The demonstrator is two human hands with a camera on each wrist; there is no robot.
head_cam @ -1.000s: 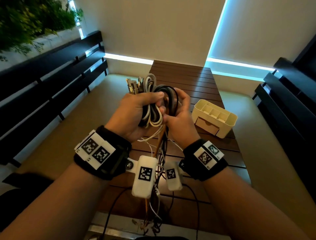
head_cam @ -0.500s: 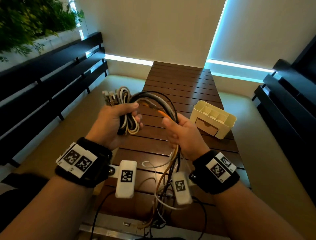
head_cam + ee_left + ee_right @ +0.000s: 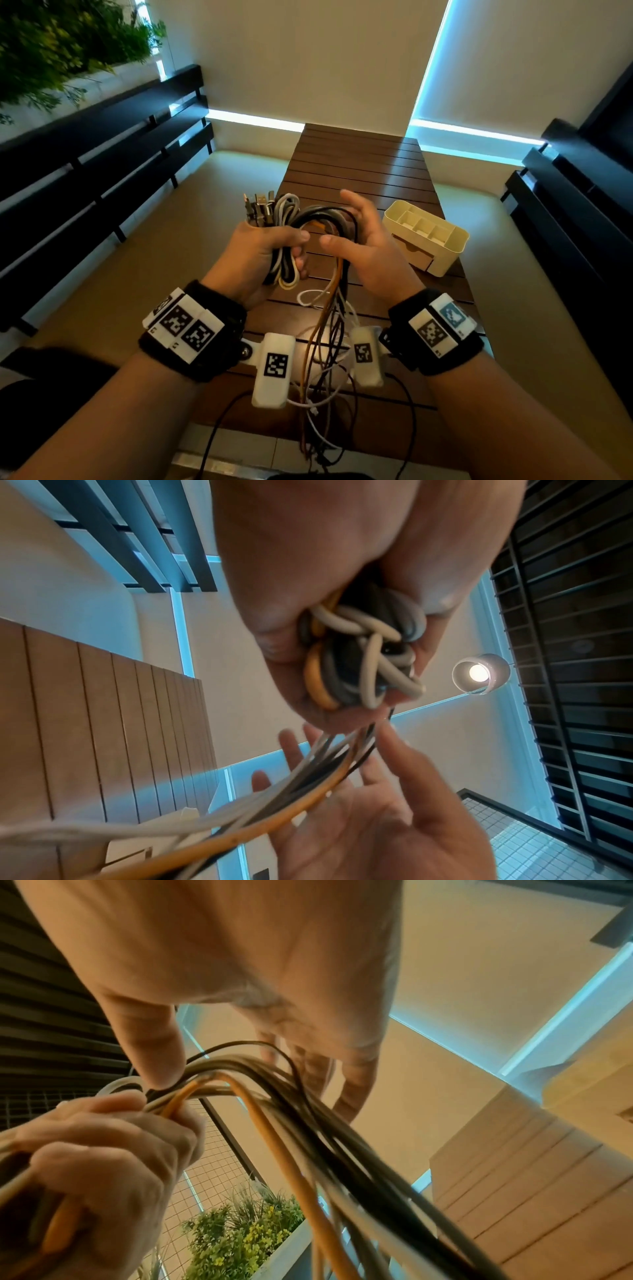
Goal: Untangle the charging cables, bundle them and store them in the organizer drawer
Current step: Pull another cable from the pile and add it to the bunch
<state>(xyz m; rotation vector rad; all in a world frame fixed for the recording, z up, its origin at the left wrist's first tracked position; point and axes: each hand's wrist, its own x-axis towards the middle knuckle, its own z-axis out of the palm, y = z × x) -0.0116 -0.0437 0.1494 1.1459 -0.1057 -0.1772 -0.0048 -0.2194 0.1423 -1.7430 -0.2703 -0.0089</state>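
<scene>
My left hand (image 3: 265,245) grips a coil of charging cables (image 3: 286,267), black, grey, white and orange, above the wooden table. Several USB plugs (image 3: 258,205) stick up out of that fist. In the left wrist view the coil's loops (image 3: 363,656) bulge out between the curled fingers. A loop of the strands arches from the coil over to my right hand (image 3: 359,240), which is held open beside it, fingers straight. Its thumb (image 3: 154,1047) touches the strands (image 3: 308,1123). The loose tails (image 3: 329,342) hang down between my wrists. The cream organizer (image 3: 455,240) sits at the right, its drawer (image 3: 416,258) closed.
The slatted wooden table (image 3: 359,164) runs away from me, with beige floor on both sides. Black slatted benches (image 3: 102,164) stand at left and right. Thin black leads (image 3: 411,411) trail from the wrist cameras over the near table edge.
My hands spread apart, drawing out a loop of strands, then came back together. My right hand, which gripped the strands, now has its fingers straight.
</scene>
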